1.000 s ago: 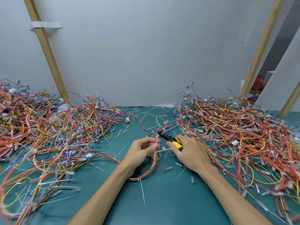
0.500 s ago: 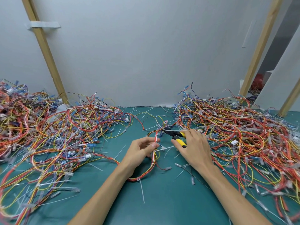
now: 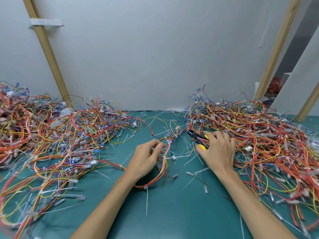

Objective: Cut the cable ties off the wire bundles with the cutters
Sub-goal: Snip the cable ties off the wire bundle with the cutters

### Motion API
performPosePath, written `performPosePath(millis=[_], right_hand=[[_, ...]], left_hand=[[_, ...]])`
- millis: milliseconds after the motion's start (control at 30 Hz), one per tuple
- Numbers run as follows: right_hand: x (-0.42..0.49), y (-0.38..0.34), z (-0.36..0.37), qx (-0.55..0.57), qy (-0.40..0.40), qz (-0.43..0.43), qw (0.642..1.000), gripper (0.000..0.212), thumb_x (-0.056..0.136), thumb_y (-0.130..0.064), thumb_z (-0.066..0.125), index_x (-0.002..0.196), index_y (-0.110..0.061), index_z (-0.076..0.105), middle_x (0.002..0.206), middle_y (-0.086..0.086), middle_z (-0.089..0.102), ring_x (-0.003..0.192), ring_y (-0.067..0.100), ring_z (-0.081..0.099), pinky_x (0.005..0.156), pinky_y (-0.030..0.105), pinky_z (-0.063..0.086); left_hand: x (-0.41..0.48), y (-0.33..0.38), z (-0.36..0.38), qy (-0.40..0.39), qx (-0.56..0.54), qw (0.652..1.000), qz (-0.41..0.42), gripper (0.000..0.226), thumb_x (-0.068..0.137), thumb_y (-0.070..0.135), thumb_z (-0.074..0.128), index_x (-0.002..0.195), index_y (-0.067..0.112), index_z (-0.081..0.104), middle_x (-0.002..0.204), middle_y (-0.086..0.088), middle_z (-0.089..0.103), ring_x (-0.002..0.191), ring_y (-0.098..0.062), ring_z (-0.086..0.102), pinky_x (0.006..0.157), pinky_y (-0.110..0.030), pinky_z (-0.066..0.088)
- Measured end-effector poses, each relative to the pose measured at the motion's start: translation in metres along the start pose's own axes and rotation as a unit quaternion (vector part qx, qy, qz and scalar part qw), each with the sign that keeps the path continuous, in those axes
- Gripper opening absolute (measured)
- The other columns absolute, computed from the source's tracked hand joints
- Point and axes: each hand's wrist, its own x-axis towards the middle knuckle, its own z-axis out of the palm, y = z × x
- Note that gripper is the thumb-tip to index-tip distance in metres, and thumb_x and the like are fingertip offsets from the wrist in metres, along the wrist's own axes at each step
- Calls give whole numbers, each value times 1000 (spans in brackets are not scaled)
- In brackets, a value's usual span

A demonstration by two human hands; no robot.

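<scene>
Green mat [image 3: 164,213]: right hand [image 3: 218,152] grip clamped round cutters [image 3: 198,137]; left hand [image 3: 146,159] grip unclear.

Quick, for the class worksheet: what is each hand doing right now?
Left hand: pinches the wire bundle.
Right hand: grips the cutters.

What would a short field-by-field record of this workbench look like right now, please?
left hand: fingers curled on a wire bundle mid-mat
right hand: grips yellow-handled cutters, head pointing up-left, clear of the bundle
cable tie: white, round the bundle's near loop, tail toward the person
left pile: tangled wires
right pile: tangled wires, beyond the right hand
mat: green, strewn with loose white ties
</scene>
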Motion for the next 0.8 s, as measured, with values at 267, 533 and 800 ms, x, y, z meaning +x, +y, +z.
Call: performPosePath(millis=[267, 533, 800], right_hand=[[1, -8, -2, 307, -12, 72, 949, 68, 91, -63, 37, 133, -13, 56, 122, 7, 62, 114, 26, 55, 94, 38, 43], [-1, -16, -7, 386, 44, 74, 918, 50, 96, -64, 35, 99, -24, 64, 76, -3, 68, 70, 8, 62, 61, 13, 40], [1, -11, 5, 375, -8, 79, 923, 36, 97, -61, 37, 85, -36, 60, 73, 0, 68, 67, 19, 64, 67, 35, 51]], left_hand=[[4, 16, -28, -230, 90, 963, -112, 63, 100, 58, 24, 70, 18, 62, 60, 3, 68, 53, -8, 62, 60, -24, 50], [-2, 22, -48, -400, 78, 904, -129, 19, 81, 34, 78, 87, 24, 63, 82, 7, 71, 64, -6, 62, 65, -18, 49], [-8, 46, -47, -416, -157, 890, -105, 6, 92, 17, 67, 89, 19, 62, 77, -4, 68, 60, -17, 70, 52, -21, 53]])
